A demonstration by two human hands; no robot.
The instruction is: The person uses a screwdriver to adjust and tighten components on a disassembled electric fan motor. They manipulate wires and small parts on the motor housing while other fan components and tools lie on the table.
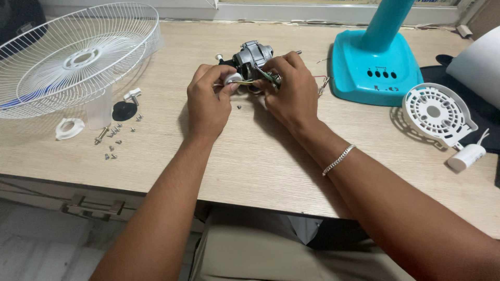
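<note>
A grey metal fan motor [252,55] with coloured wires lies on the wooden table [250,156]. My left hand [207,101] pinches a small white cylindrical part [232,79] at the motor's near side. My right hand [289,91] grips the motor's right side and the wire bundle [321,83], with a silver bracelet [338,159] on that wrist. One small screw [239,107] lies between my hands. What the fingertips press on underneath is hidden.
A white wire fan guard [73,57] lies at far left, with a white ring [69,128], a black knob [124,110] and several loose screws [112,140] beside it. A teal fan base [375,67] stands at right, near a white plastic motor cover [437,112] and a white capacitor [466,157].
</note>
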